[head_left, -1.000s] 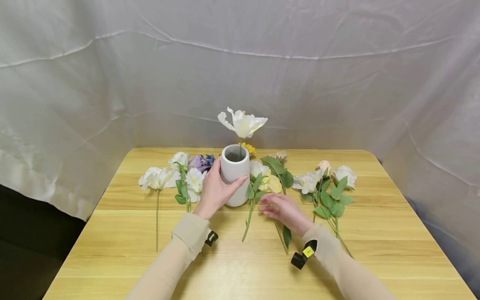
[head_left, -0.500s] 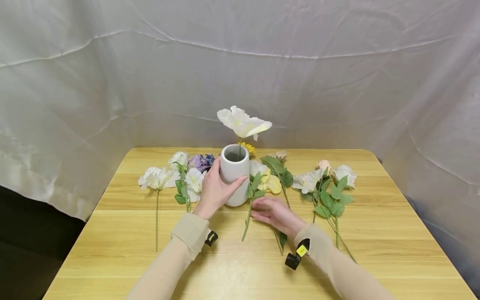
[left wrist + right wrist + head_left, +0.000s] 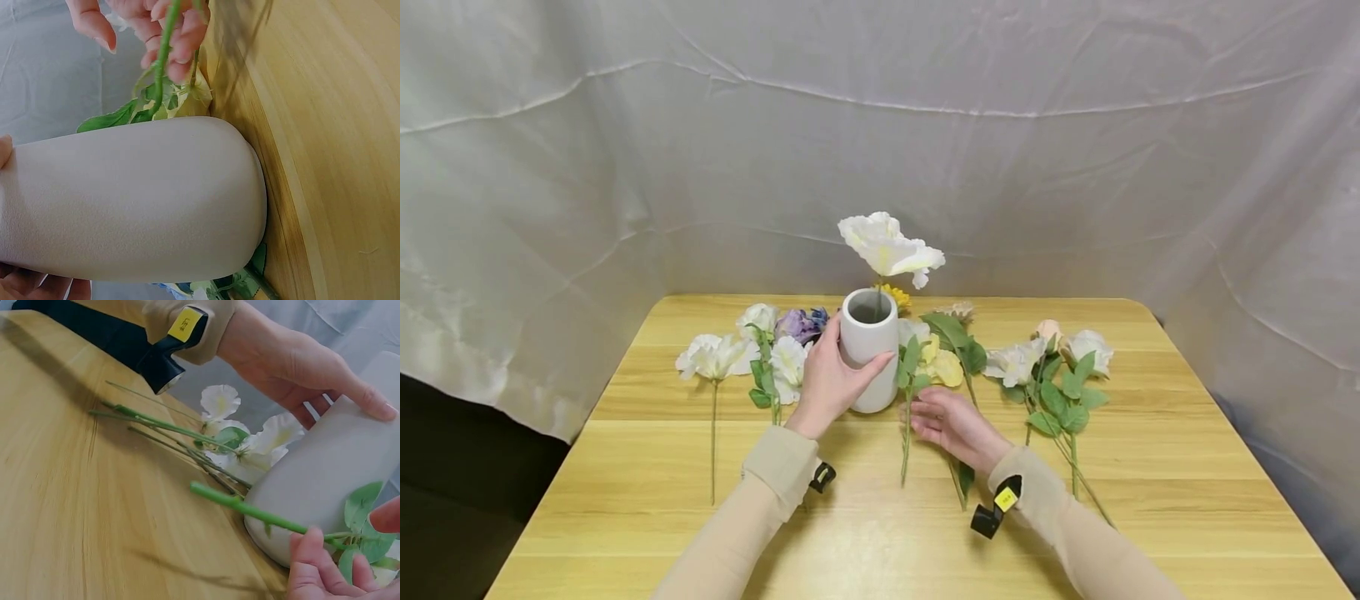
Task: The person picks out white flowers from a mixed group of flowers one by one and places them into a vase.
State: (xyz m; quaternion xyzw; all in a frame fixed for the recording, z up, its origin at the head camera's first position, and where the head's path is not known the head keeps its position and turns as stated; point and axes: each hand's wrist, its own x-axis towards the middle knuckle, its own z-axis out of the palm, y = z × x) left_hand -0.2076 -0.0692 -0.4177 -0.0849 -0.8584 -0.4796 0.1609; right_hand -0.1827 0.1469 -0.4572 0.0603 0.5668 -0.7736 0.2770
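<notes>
My left hand (image 3: 835,379) grips a white vase (image 3: 869,371), thumb across its front. One large white flower (image 3: 891,246) stands in the vase, its stem down in the mouth. Right of the vase, the fingers of my right hand (image 3: 958,425) lie behind a leafy green flower stem (image 3: 906,450), touching it. In the right wrist view that stem (image 3: 250,512) meets the loosely bent fingertips (image 3: 312,537), while the thumb (image 3: 386,515) stays apart from them. The stem's leaves (image 3: 364,506) overlap the vase. A yellow flower (image 3: 942,367) lies just beyond this hand.
On the wooden table (image 3: 865,542), a white flower (image 3: 715,357), a purple flower (image 3: 797,325) and other white blooms lie left of the vase. A leafy bunch (image 3: 1060,396) with white and peach flowers lies at right. A yellow bloom (image 3: 895,296) shows behind the vase.
My right hand has moved left from the yellow flower to the green stem, whose lower end has shifted right. The flower in the vase has turned. My left hand has stayed on the vase.
</notes>
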